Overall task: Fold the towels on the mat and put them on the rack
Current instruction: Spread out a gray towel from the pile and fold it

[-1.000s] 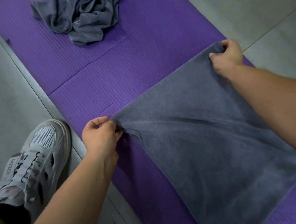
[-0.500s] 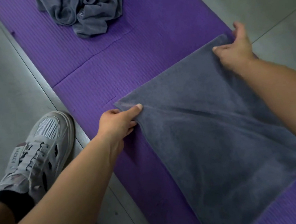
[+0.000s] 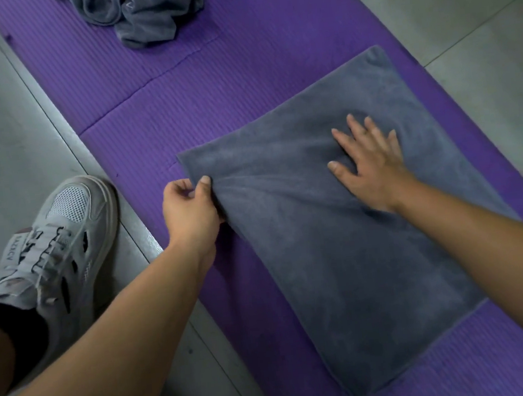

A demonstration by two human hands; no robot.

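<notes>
left grip (image 3: 189, 204): you're pinching the towel (image 3: 339, 254) edge at 9 o'clock
right grip (image 3: 370, 165): released, palm smoothing it flat
progress: you're barely starting, pile (image 3: 143, 14) at 12 o'clock waiting

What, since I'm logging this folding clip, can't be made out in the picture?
Crumpled grey towel pile: top edge of head view cuts it off; towel count unclear.
Flat grey terry towel: right forearm covers its right edge; layers underneath hidden.
Left hand: fingers partly hidden under the pinched towel edge.
Rack: outside the head view.

Matt napped cloth towel (image 3: 339, 254) on ribbed foam mat (image 3: 181, 103)
</notes>
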